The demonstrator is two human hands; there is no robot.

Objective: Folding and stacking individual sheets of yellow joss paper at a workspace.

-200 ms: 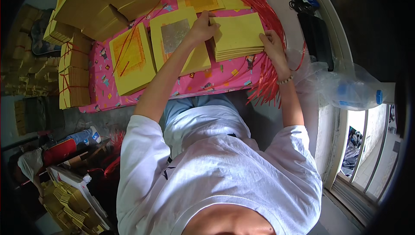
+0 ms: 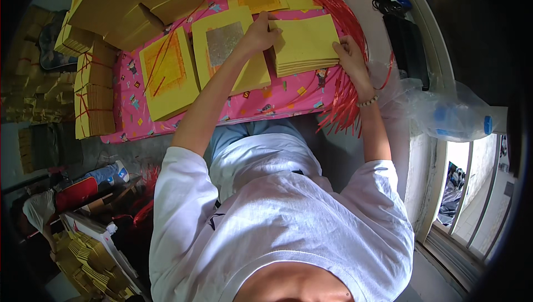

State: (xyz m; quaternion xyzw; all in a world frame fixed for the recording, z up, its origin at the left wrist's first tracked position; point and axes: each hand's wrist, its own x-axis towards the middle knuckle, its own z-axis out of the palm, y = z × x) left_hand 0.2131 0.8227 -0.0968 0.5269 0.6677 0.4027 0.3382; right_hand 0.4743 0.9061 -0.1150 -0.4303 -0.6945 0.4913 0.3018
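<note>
A stack of folded yellow paper (image 2: 305, 41) lies on the pink patterned cloth between my hands. My left hand (image 2: 261, 34) is closed at its left edge, thumb and fingers against the paper. At its right edge my right hand (image 2: 352, 60) grips the lower corner, a beaded bracelet on its wrist. Left of the stack is a yellow paper pile with a silver square (image 2: 225, 44), partly covered by my left forearm. Farther left sits a yellow pile with an orange square (image 2: 164, 66), crossed by thin red strands.
A bundle of red plastic strands (image 2: 347, 19) hangs along the table's right side. Tied yellow bundles (image 2: 95, 94) and larger stacks (image 2: 127, 8) stand at the left. A clear plastic jug (image 2: 458, 119) sits at right. Another person (image 2: 39, 210) works at lower left.
</note>
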